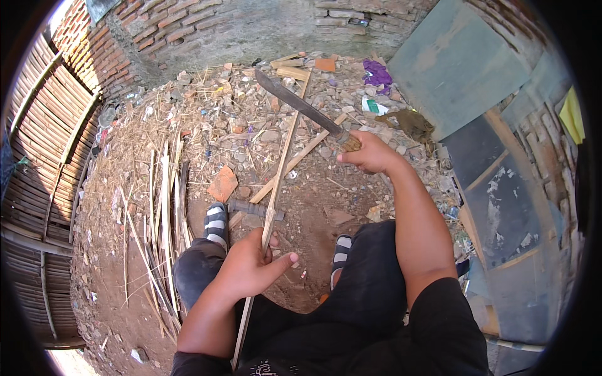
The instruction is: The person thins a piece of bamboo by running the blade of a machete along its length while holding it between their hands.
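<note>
Left hand (251,266) fingers grip a long pale bamboo strip (280,166); right hand (370,152) clenches a dark-bladed machete (301,106).

Before us the dirt ground (125,301) is strewn with rubble and dry straw. Along its left side we see a bundle of split bamboo strips (164,207), and beside them a broken orange tile (222,184). Toward the far edge, by the brick wall (188,25), lie a purple cloth (377,73) and an orange brick piece (325,64). A slatted bamboo fence (44,156) bounds the left, grey panels (458,62) the right.
</note>
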The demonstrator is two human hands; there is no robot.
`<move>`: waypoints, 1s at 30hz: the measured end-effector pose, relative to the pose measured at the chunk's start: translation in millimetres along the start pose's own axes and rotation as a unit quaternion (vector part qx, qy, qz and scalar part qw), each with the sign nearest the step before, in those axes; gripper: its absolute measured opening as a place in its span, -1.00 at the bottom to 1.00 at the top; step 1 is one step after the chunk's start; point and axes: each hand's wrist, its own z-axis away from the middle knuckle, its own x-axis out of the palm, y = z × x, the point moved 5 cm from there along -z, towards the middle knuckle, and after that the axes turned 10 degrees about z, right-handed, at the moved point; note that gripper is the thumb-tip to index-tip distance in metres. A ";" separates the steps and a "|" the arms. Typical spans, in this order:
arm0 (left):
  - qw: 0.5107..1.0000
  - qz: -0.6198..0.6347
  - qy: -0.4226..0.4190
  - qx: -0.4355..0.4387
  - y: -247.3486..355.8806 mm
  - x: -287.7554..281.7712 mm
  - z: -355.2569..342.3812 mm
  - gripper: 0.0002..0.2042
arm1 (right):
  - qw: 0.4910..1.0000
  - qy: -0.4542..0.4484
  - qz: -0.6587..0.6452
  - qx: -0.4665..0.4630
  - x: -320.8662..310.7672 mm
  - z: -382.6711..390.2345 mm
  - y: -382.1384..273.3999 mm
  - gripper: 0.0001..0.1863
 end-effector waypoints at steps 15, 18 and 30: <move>1.000 0.017 0.000 -0.002 -5.0 0.5 -0.5 -0.50 | 0.998 0.019 -0.057 0.004 3.1 -4.6 1.9 -0.61; 1.000 0.023 0.001 0.003 -8.8 0.0 -2.2 -0.50 | 0.998 -0.040 -0.004 -0.048 13.9 0.8 -13.8 -0.62; 1.000 0.016 -0.001 0.005 -4.3 2.5 -1.3 -0.50 | 0.999 0.015 0.005 -0.033 2.7 -1.2 -6.0 -0.60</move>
